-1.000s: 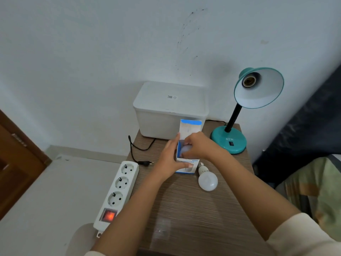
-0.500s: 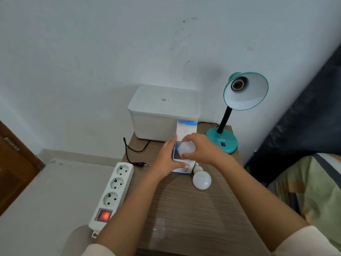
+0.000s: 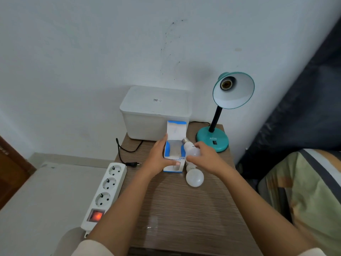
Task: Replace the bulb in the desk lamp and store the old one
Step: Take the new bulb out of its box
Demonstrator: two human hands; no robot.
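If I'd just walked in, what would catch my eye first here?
Probably the teal desk lamp at the wooden table's back right, its socket empty. At the table's centre, the right hand holds a white bulb beside an open blue-and-white carton, which the left hand steadies. A red switch glows lower left.

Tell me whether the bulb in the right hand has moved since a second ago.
Yes. The bulb in the right hand was down inside the blue-and-white box; it is now out, at the box's right edge, nearer the lamp base.
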